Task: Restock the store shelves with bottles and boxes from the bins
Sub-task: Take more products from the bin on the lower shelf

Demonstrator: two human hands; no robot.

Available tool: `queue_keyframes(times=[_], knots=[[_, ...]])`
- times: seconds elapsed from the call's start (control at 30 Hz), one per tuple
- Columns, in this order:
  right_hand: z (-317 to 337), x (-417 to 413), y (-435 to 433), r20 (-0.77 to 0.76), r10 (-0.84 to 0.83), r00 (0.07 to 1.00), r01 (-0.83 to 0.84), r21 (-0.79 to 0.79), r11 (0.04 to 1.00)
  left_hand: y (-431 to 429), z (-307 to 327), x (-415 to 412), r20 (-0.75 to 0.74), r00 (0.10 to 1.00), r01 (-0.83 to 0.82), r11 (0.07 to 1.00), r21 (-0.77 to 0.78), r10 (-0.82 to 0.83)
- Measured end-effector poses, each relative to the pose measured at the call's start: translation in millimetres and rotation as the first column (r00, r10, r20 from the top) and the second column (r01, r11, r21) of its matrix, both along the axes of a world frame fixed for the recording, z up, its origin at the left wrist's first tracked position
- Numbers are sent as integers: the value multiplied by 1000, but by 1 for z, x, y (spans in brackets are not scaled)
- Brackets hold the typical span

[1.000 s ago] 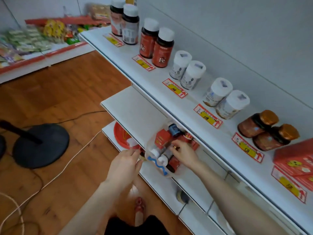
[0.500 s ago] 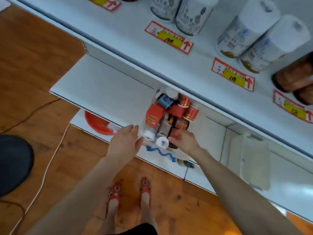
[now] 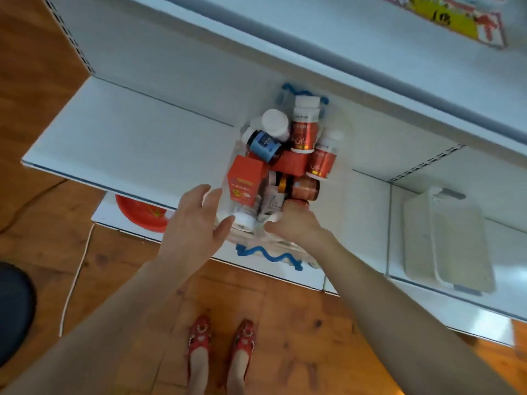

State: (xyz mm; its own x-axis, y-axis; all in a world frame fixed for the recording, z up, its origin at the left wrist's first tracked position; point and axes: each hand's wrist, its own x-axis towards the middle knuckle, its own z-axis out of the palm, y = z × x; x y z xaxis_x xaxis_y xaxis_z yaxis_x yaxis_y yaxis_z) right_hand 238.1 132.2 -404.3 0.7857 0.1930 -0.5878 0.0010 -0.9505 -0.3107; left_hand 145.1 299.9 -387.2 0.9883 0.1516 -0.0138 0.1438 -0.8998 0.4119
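Head view: the right hand point(image 3: 296, 228) is curling into the bin's point(image 3: 266, 253) near end, nearest the bottles point(image 3: 304, 129), hold unclear. The left hand point(image 3: 196, 223) is spreading wide beside it.

This is a shop: long white shelves point(image 3: 128, 138) with a red and yellow price tag point(image 3: 456, 21) on one edge.

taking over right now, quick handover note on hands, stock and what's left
Left hand: open, fingers straight, beside the clear bin's left wall.
Right hand: fingers curled at the bin's near end; what it grips is hidden.
Stock: the bin sits on the middle shelf, piled with bottles and boxes, among them a red box and a blue-labelled bottle. A white bin lies on the shelf to the right.
Done: nothing from the bin seen shelved in this view.
Left: move its stock onto the shelves.
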Motion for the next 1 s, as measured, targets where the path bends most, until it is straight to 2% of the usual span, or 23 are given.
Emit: queue_keyframes(times=[0.1,0.17,0.23,0.37,0.47,0.53,0.63,0.7,0.8,0.83,0.93,1.0], knots=[[50,-3,-21,31,-52,998,46,154,987,2,6,29,45,986,160,986,46,-162],[75,-12,-36,69,-88,994,67,258,964,4,4,56,102,956,257,955,148,-274],[90,-25,-47,134,-113,985,66,313,948,2,6,85,26,937,332,911,245,-349],[101,-44,-64,145,-245,959,152,466,872,1,-1,120,-300,883,460,791,404,-360],[95,-53,-74,104,-323,941,228,513,828,-1,-7,126,-374,849,520,713,469,-373],[93,-58,-79,86,-358,930,260,534,805,-2,-8,127,-379,849,519,719,462,-369],[91,-63,-85,77,-400,913,294,555,778,-3,-7,124,-339,853,513,754,410,-396],[92,-67,-86,67,-423,904,316,562,765,-6,-5,118,-283,866,490,811,319,-412],[99,-76,-85,32,-461,887,354,594,722,-15,11,95,-175,946,281,959,29,-272],[103,-80,-85,26,-470,882,362,602,712,-18,18,86,-127,970,197,977,-77,-206],[121,-93,-85,10,-484,875,374,621,688,-29,41,56,-14,994,102,971,-216,-107],[140,-100,-86,8,-499,867,383,629,676,-36,64,36,-20,998,52,957,-284,-60]])
